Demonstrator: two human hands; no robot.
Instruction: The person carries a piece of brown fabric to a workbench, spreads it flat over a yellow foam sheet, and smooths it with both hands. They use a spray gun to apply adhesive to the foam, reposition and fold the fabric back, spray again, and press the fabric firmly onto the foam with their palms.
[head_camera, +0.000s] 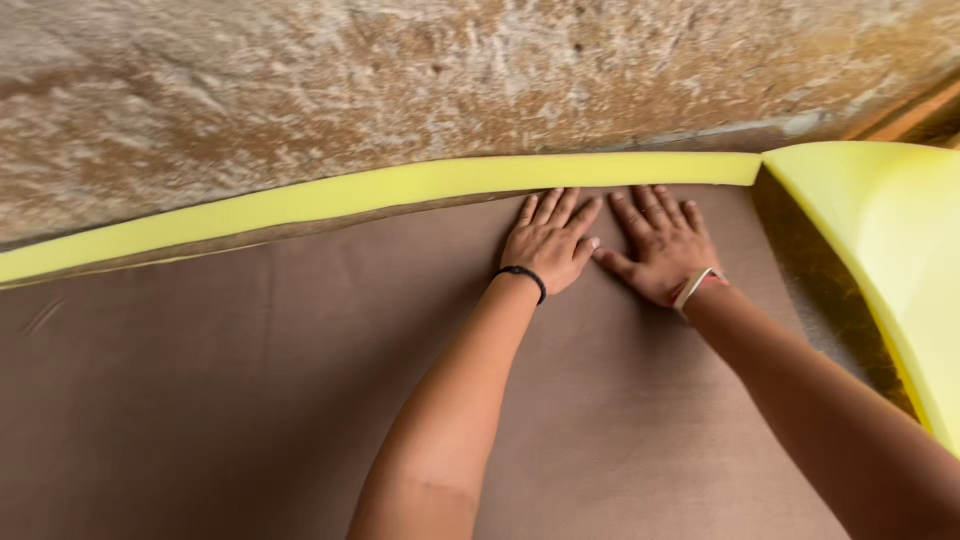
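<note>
**Both palms flat on brown sheet, fingertips at the yellow foam strip**

Nearest the camera, two bare forearms reach forward over a wide brown sheet, smooth and matte, which covers most of the lower view. The left hand, with a black band at its wrist, lies palm down, fingers spread and straight. The right hand, with a pale band at its wrist, lies flat just beside it; the two thumbs nearly meet. Neither hand grips anything: both are open and pressed against the sheet.

Directly beyond the fingertips runs a yellow foam strip. Its long axis goes left to right, bowing gently and dropping toward the left edge. The fingertips of both hands reach its near edge or stop just short of it; which, I cannot tell. Both hands are about equally near.

To the right, a broader yellow foam panel curves up and toward the camera, meeting the strip at a corner. Between it and the sheet shows a coarse golden-brown surface. Farthest off, behind the strip, lies a rough, mottled tan fibrous slab.

No containers are in view.
</note>
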